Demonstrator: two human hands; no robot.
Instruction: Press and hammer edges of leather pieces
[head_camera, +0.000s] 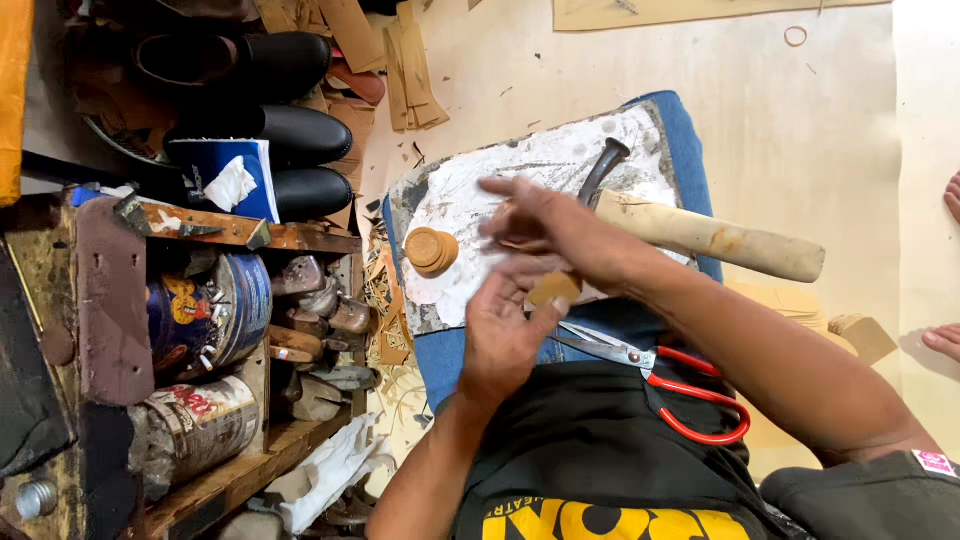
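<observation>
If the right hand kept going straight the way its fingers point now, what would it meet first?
The right hand points left across the white-stained board. First in that line is probably the stack of round tan leather pieces; the hand's height above the board is unclear.

Red-handled scissors (660, 385) lie at 5 o'clock; black shoes (290, 130) stand at 11 o'clock above a wooden shelf (230, 480) of glue tins (205, 310), with leather strips (405, 70) scattered at 12 o'clock on the floor (800, 130).
</observation>
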